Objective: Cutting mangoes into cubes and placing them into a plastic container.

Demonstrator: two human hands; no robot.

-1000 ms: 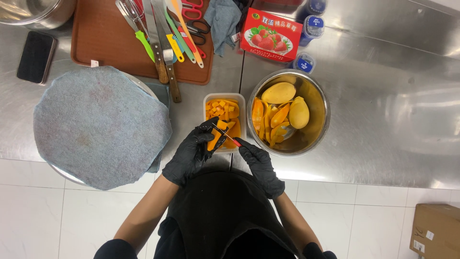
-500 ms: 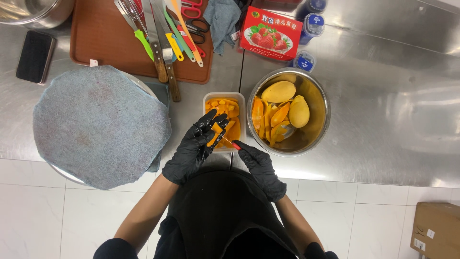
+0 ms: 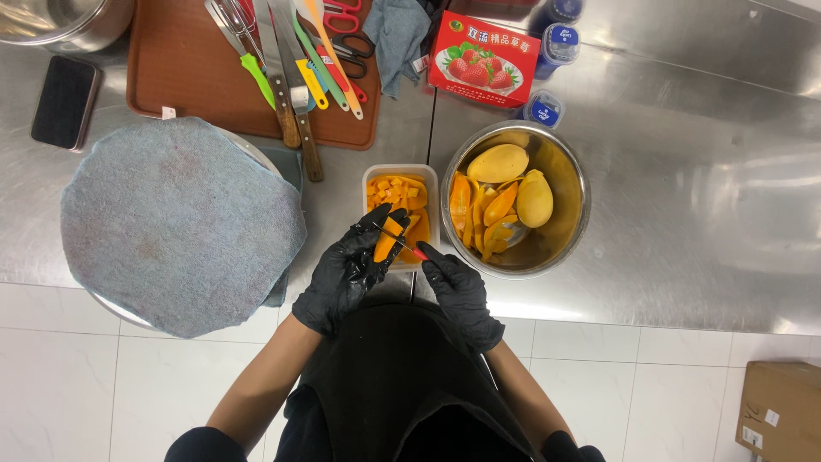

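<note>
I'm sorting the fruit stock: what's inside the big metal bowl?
The metal bowl holds two whole peeled mangoes and several orange mango slices. Whatever lies beneath them is covered.

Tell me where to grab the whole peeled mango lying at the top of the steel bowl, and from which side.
Judging by its pose, take the peeled mango across its narrow middle, coming straight down from above. It lies flat and long on top of the slices, its upper face clear, while the steel bowl wall rises close behind it and blocks a sideways approach.

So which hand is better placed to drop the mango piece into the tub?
Left, probably: the left hand holds the mango piece over the tub. The right hand grips a small knife.
</note>
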